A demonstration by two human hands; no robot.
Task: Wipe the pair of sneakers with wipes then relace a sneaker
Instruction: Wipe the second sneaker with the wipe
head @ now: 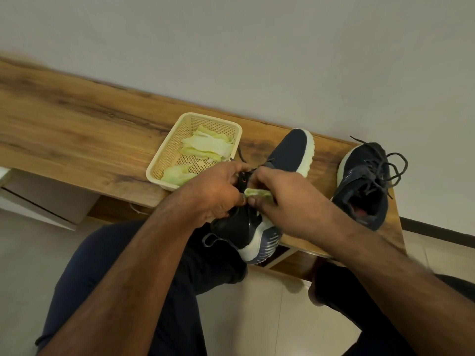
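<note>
Both hands are on the dark sneaker (259,201) at the bench (77,129) edge. The left hand (218,191) pinches its lace (240,152). The right hand (280,194) curls around a green wipe (257,193). The basket (164,168) of wipes sits just past the left hand. The other sneaker (365,183) lies beyond the right hand.

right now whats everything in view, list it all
sneaker in hand: 1, dark navy with white sole, over the table's near edge, toe pointing away
second sneaker: 1, dark navy, laced, on the table at right
basket: 1, cream plastic, on the table left of the sneakers
wipes: several, pale yellow-green, in the basket
wipe: 1, yellow-green, pinched in the right hand
table: 1, brown wood
left hand: 1, grips the held sneaker
right hand: 1, on the same sneaker
</note>
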